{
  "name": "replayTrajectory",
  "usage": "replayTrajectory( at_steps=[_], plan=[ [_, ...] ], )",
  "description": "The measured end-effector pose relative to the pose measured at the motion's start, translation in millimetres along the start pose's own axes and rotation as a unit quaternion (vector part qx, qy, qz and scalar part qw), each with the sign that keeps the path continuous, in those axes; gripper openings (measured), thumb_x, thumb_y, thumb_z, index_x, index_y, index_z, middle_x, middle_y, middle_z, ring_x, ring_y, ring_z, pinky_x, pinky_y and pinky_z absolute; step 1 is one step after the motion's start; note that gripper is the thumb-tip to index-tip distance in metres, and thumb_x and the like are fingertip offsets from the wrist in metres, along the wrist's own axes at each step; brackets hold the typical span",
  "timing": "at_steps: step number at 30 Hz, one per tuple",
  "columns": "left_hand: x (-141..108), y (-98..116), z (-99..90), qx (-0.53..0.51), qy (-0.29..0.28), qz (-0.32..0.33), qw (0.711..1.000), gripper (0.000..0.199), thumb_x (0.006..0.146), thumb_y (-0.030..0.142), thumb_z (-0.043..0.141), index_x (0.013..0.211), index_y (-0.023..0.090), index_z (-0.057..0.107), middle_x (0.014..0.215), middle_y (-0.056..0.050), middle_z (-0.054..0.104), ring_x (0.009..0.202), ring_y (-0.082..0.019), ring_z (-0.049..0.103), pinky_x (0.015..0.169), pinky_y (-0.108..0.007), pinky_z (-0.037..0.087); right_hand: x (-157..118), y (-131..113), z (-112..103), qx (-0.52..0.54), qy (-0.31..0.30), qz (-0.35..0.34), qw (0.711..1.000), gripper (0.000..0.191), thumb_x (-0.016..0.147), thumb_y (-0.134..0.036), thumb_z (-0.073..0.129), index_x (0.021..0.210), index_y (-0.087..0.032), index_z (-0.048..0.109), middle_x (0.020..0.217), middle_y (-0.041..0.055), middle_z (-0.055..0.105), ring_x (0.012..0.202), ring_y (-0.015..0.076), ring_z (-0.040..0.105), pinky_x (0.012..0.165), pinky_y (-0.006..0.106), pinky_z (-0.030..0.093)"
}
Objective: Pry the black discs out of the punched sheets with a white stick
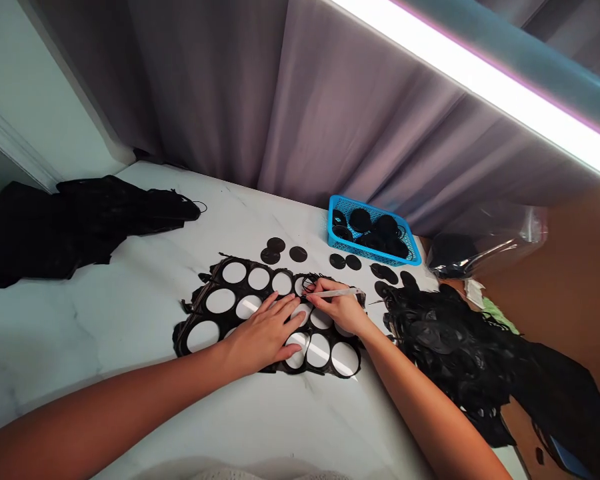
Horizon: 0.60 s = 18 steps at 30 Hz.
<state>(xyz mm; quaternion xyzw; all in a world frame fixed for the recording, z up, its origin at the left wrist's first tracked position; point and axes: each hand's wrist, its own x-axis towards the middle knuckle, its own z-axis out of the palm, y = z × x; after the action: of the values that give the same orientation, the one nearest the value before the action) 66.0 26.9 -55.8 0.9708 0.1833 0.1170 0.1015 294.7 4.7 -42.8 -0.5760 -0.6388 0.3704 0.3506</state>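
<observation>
A flat black sheet point(227, 321) with rows of large round holes lies on the white marbled table point(140, 407), and white shows through the holes. My left hand point(265, 333) rests on the sheet with its fingers stretched out and slightly apart. Just right of it, my right hand point(343, 311) grips a slim pale pen-like tool point(336, 292). Its tip is down at the sheet's far edge, by a hole with a tangle of thin black strips point(316, 278). Exactly what the tip touches is too small to tell.
Loose black discs point(298, 254) lie beyond the sheet. A blue basket point(370, 255) of black round pieces stands behind. Black scraps point(430, 333) pile up at right, near a clear plastic bag point(500, 237). Black fabric point(90, 223) lies left. A bright tube lamp point(480, 73) hangs before grey curtains point(320, 100).
</observation>
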Motion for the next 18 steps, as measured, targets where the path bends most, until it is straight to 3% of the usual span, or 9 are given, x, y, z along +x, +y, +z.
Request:
replayTrajectory(
  at_steps=[9,14,18],
  plan=[
    [1.2,1.2,-0.1,0.021,-0.018,-0.002,1.000,0.054,0.091,0.044,0.066,0.134,0.015,0.051,0.147,-0.018,0.048,0.140,-0.032,0.041,0.118,-0.050,0.028,-2.0,1.3,1.1,0.002,0.003,0.007,1.000,0.024,0.090,-0.035,0.061,0.072,-0.021,0.051,0.079,-0.0004,0.063,0.076,0.0162,0.055,0.072,0.027,0.041],
    [0.9,0.7,2.4,-0.008,0.003,-0.004,1.000,0.052,0.092,0.044,0.063,0.135,0.016,0.050,0.147,-0.018,0.049,0.141,-0.033,0.041,0.118,-0.052,0.028,-4.7,-4.1,3.5,-0.109,0.012,-0.032,0.994,0.026,0.092,-0.031,0.059,0.071,-0.022,0.047,0.072,-0.0009,0.056,0.067,0.0156,0.049,0.066,0.027,0.038],
    [1.2,0.5,2.9,-0.019,0.002,-0.012,1.000,0.055,0.088,0.042,0.069,0.133,0.016,0.052,0.145,-0.018,0.050,0.145,-0.038,0.033,0.117,-0.054,0.031,-9.7,-14.6,15.3,-0.245,-0.030,-0.111,0.963,0.018,0.094,-0.021,0.049,0.077,-0.023,0.048,0.077,0.0044,0.056,0.075,0.0210,0.049,0.068,0.031,0.039]
  ],
)
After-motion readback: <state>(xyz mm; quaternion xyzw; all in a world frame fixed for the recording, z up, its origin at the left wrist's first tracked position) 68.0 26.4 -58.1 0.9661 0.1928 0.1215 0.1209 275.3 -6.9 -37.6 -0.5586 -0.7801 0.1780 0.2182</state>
